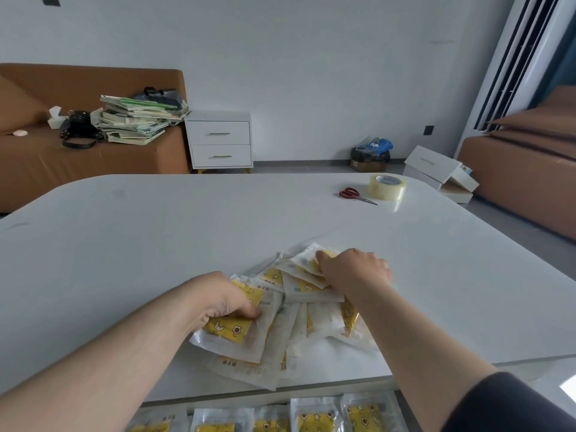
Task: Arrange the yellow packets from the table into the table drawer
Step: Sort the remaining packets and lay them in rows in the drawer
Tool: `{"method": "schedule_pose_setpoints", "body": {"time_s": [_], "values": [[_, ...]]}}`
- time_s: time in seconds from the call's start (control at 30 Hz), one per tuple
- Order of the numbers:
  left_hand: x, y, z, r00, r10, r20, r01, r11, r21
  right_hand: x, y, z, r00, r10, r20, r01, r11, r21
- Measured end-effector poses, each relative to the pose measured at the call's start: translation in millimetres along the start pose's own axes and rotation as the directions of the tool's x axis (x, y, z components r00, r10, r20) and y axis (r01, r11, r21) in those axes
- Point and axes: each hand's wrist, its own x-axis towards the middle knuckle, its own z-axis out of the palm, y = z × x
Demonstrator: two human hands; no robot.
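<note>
Yellow packets (296,319) beneath left hand (223,296) and right hand (355,271) at table's (442,335) near edge

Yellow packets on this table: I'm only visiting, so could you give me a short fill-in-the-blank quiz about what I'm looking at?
1. The left hand grips and the right hand touches the packet pile on the ____ table.
2. The scissors have ____ handles.
3. The tape roll lies to the ____ of the scissors.
4. The nightstand by the sofa has ____ drawers.
Missing words: white; red; right; two.
</note>
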Motion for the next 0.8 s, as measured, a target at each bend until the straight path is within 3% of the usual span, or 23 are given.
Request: {"method": "schedule_pose_setpoints", "body": {"time_s": [0.2,0.4,0.57,0.8], "values": [[0.2,-6.1,-4.0,0.999,0.036,-0.037,-0.036,0.999,-0.01,5.1,-33.1,-4.6,0.988,-0.082,0.128,0.093,0.992,-0.082],[1.1,-13.3,-18.8,0.996,0.064,-0.055,-0.068,0.995,-0.067,-2.7,-49.6,-6.4,0.959,-0.228,0.17,0.213,0.972,0.102],[-1.2,-22.9,-33.5,0.994,0.085,-0.069,-0.095,0.985,-0.146,-5.8,-50.2,-6.4,0.931,-0.352,0.1,0.335,0.93,0.153],[-2.7,-32.5,-42.1,0.994,0.081,-0.071,-0.096,0.964,-0.247,-6.5,-47.7,-11.0,0.948,-0.295,0.117,0.233,0.898,0.374]]}}
